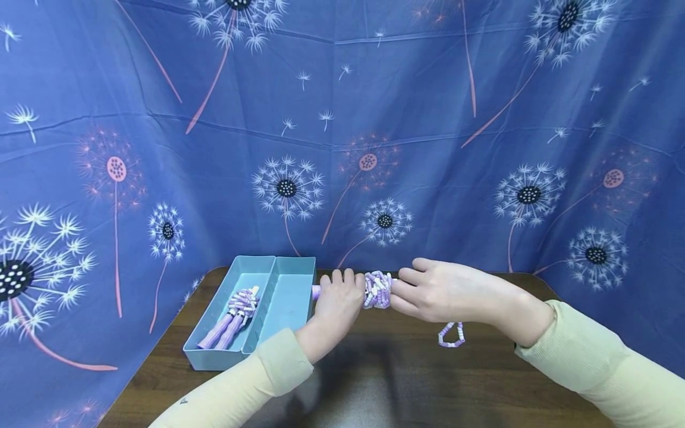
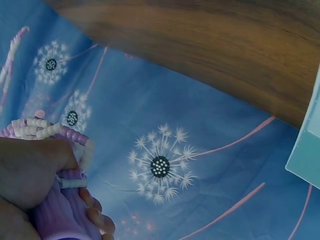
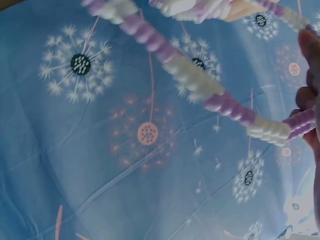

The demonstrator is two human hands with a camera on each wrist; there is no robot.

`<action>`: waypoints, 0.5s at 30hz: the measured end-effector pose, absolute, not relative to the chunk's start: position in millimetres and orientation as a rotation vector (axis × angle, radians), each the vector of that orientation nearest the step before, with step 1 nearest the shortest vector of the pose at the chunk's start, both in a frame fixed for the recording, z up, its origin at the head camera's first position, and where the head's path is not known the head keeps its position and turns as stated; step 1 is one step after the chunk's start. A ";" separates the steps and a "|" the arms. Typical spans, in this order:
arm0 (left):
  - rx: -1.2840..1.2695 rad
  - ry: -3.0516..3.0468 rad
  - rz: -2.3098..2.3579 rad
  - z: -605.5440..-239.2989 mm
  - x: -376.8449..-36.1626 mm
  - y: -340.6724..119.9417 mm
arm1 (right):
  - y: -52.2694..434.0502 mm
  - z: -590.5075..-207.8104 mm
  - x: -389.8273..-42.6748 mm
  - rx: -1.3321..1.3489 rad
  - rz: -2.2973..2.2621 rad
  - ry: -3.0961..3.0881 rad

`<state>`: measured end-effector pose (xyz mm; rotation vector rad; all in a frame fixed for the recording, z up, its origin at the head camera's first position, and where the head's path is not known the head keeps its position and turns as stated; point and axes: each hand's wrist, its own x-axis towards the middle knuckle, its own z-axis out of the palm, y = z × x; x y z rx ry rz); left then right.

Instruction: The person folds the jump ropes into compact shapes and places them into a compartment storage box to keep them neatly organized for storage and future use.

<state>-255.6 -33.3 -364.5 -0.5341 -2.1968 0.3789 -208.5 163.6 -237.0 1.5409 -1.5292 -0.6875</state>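
Note:
A purple-and-white beaded jump rope (image 1: 377,289) is wound in a bundle round its purple handles, held above the brown table (image 1: 407,386). My left hand (image 1: 339,297) grips the handles just left of the bundle; the left wrist view shows the handle (image 2: 60,215) and beads (image 2: 45,130) against the palm. My right hand (image 1: 423,291) meets the bundle's right side and pinches the rope. A loose loop (image 1: 452,336) hangs below that hand. In the right wrist view the rope (image 3: 200,85) runs diagonally to my fingers (image 3: 310,95).
A light blue two-compartment tray (image 1: 278,270) sits at the table's left end. Its left compartment holds a second wound purple jump rope (image 1: 235,315); the right compartment shows only its floor. A blue dandelion-print cloth (image 1: 342,119) hangs behind and around the table.

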 end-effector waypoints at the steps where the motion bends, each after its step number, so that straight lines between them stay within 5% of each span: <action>1: -0.548 -2.187 0.387 -364.2 -254.5 -33.1 | 164.4 -235.3 -209.3 1.549 -0.690 -1.521; 15: -0.756 -2.075 0.476 -368.1 -242.2 -28.7 | 174.6 -219.6 -235.8 1.592 -0.700 -1.541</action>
